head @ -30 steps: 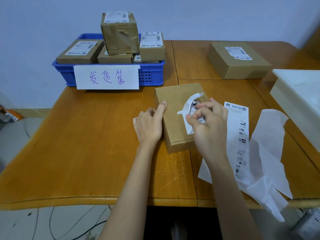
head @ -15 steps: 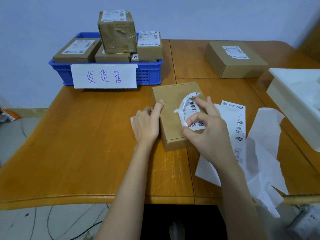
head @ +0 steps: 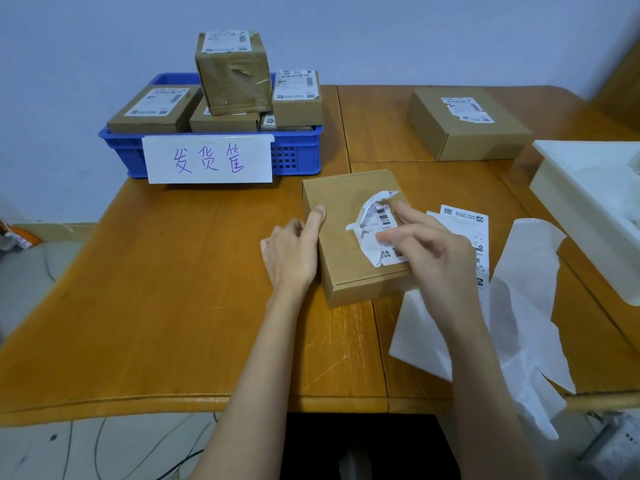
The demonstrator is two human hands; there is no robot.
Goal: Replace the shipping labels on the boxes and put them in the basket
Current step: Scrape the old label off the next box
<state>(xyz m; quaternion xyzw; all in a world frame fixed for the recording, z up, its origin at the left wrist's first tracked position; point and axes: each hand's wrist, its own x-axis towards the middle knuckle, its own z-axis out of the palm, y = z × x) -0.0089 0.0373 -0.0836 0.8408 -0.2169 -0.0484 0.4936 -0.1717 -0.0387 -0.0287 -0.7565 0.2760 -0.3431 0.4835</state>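
Centre frame: right hand (head: 427, 251), grip pinching old label (head: 375, 225), now has it peeled further off box (head: 349, 233) than a second ago; left hand (head: 292, 251) steadies box, fingers loosely curled; removal nearly done.

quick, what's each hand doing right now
Left hand: open, thumb on top of the box, steadying its side.
Right hand: pinching the crumpled old label on the box.

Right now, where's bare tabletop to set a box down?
Widest bare patch: left of the left hand, in front of the blue basket. Smaller strip between the held box and the far box. Right side is crowded: label sheets, white tray.
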